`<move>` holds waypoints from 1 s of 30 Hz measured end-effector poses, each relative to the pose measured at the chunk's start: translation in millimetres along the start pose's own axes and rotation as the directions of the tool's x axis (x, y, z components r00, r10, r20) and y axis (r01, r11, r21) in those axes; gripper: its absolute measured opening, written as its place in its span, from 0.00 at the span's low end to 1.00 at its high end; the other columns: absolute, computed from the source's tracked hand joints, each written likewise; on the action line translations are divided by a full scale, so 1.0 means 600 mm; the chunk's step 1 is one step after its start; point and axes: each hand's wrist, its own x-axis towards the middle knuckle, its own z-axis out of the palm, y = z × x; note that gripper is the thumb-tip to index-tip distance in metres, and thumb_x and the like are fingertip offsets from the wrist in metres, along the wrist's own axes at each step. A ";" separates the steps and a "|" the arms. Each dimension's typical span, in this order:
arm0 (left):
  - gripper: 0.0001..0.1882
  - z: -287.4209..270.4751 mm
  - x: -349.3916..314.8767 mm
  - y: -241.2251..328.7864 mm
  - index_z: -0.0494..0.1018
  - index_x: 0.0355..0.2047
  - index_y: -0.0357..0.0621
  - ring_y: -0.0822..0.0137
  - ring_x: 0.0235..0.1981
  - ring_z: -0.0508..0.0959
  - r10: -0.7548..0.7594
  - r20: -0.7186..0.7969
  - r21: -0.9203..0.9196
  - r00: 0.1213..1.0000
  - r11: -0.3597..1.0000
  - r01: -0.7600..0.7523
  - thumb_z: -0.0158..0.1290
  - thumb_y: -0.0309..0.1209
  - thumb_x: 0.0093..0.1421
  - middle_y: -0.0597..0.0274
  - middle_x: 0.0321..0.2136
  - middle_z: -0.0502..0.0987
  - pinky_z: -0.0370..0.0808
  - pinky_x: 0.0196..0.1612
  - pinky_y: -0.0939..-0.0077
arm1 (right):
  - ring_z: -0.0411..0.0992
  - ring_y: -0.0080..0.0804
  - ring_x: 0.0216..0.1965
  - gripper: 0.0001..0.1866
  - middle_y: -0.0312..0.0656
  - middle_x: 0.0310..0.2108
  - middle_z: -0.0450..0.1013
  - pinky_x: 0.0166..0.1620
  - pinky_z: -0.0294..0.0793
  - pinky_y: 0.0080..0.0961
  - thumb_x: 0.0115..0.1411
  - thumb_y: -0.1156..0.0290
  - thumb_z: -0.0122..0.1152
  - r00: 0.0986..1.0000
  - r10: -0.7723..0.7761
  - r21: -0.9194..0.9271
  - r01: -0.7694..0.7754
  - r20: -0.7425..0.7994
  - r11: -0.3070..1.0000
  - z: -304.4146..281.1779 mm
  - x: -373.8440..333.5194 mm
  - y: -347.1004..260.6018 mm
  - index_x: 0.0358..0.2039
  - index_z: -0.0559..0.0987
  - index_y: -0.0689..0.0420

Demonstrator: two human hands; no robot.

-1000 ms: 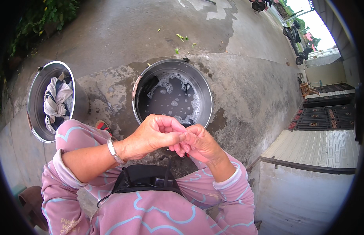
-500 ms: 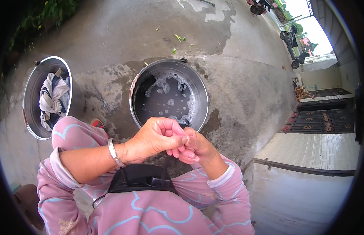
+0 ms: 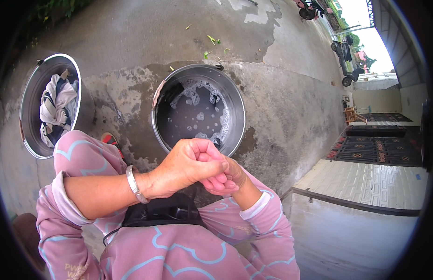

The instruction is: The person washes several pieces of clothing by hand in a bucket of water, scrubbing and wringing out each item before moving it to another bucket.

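My left hand (image 3: 186, 161), with a silver bracelet (image 3: 134, 184) on its wrist, is curled closed against my right hand (image 3: 234, 175). The two meet in front of my lap, near the rim of a grey metal bucket (image 3: 240, 128). Right-hand fingers are bent in under the left ones, and whatever may lie between them is hidden. Dark water with patches of white suds (image 3: 193, 95) fills the lower part of the bucket. Something dark (image 3: 173, 92) sticks up at its left inside wall.
A second metal bucket (image 3: 87, 109) stands at the left, with a twisted white and dark cloth (image 3: 58, 105) inside. The concrete ground (image 3: 281, 116) is wet in patches. Green leaf scraps (image 3: 211, 40) lie beyond. Motor scooters (image 3: 347, 60) and a wooden chair (image 3: 352, 115) stand at the right.
My fingers have shifted against each other, the left hand closing further over the right. The whole view has drifted slightly, with both buckets now a little farther left and up.
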 end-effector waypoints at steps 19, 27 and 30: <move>0.08 0.002 0.002 0.006 0.67 0.27 0.36 0.67 0.22 0.78 -0.169 -0.069 -0.009 0.983 0.986 0.168 0.52 0.28 0.56 0.54 0.21 0.76 0.78 0.27 0.78 | 0.57 0.17 0.03 0.24 0.43 0.11 0.64 0.04 0.57 0.08 0.53 0.59 0.61 0.996 0.064 0.218 -0.050 -0.055 0.975 -0.020 -0.006 0.033 0.21 0.68 0.71; 0.08 0.004 0.002 0.004 0.65 0.24 0.35 0.67 0.20 0.79 -0.125 -0.061 -0.016 0.990 0.992 0.124 0.50 0.27 0.53 0.52 0.19 0.76 0.78 0.24 0.80 | 0.57 0.16 0.03 0.23 0.44 0.12 0.64 0.05 0.57 0.06 0.51 0.58 0.62 0.999 -0.043 0.045 0.045 -0.030 0.998 -0.020 0.001 0.028 0.15 0.70 0.66; 0.07 0.000 0.002 0.004 0.65 0.24 0.35 0.66 0.22 0.79 -0.101 -0.027 -0.004 0.995 0.995 0.101 0.50 0.26 0.54 0.52 0.20 0.76 0.78 0.25 0.78 | 0.58 0.16 0.04 0.22 0.45 0.14 0.66 0.06 0.57 0.06 0.51 0.57 0.62 0.995 0.041 -0.005 -0.042 -0.092 0.999 -0.008 -0.001 0.011 0.16 0.71 0.64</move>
